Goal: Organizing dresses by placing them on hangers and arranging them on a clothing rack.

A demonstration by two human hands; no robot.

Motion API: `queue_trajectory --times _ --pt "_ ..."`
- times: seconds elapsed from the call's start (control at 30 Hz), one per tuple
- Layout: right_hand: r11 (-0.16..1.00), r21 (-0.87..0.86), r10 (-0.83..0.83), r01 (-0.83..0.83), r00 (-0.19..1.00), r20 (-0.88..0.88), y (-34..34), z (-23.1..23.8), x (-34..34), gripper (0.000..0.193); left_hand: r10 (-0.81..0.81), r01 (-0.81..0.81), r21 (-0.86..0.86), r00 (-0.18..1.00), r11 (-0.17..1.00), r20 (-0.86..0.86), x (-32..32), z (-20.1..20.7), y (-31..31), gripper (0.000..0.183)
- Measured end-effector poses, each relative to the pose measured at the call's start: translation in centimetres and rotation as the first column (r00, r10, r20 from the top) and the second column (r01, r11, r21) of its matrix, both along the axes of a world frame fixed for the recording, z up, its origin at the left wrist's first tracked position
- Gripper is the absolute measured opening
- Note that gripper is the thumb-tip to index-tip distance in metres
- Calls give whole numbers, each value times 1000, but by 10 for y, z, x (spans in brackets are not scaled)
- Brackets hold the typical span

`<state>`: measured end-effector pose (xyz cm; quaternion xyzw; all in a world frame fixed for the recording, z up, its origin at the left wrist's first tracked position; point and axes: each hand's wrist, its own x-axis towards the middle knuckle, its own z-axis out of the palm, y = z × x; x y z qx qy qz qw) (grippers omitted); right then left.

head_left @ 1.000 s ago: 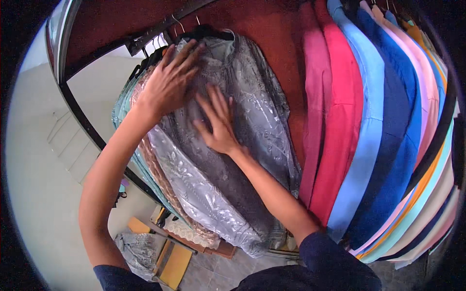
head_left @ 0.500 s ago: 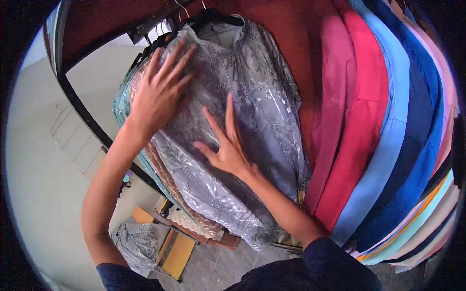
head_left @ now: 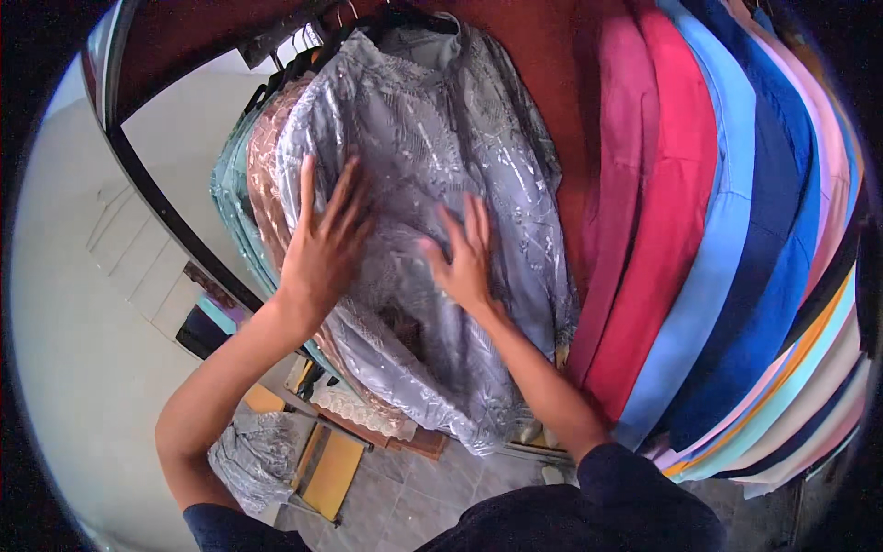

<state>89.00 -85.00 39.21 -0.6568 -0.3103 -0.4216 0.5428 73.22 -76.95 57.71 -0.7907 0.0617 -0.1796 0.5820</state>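
A shiny grey patterned blouse (head_left: 405, 120) hangs in front of me on a black hanger, its sleeves drooping at both sides. My left hand (head_left: 322, 244) lies on the left part of its front, fingers spread, holding nothing. Over the middle of the blouse is my right hand (head_left: 464, 258), also open with fingers apart; whether its palm touches the cloth I cannot tell. Behind the blouse's left edge hang a brown-pink lace garment (head_left: 269, 152) and a pale teal garment (head_left: 235, 189), partly hidden.
At the right hangs a close row of garments, among them a red one (head_left: 676, 202) and a light blue one (head_left: 727, 239). A black rail (head_left: 170, 216) curves along the left. Low at the left, a grey bundle (head_left: 258, 455) lies beside a yellow board (head_left: 333, 474).
My left hand has slid down from the blouse's shoulder to its chest. My right hand has shifted slightly right. The view has moved a little.
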Motion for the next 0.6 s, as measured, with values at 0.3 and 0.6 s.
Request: queue_trajectory --times 0.3,0.6 --pt "977 -200 -70 71 997 15 -12 37 20 83 214 -220 -170 975 961 -53 8 -3 -49 46" --pt "947 310 -132 81 980 147 -33 86 73 60 12 -15 -17 987 1000 -159 33 -26 2 50"
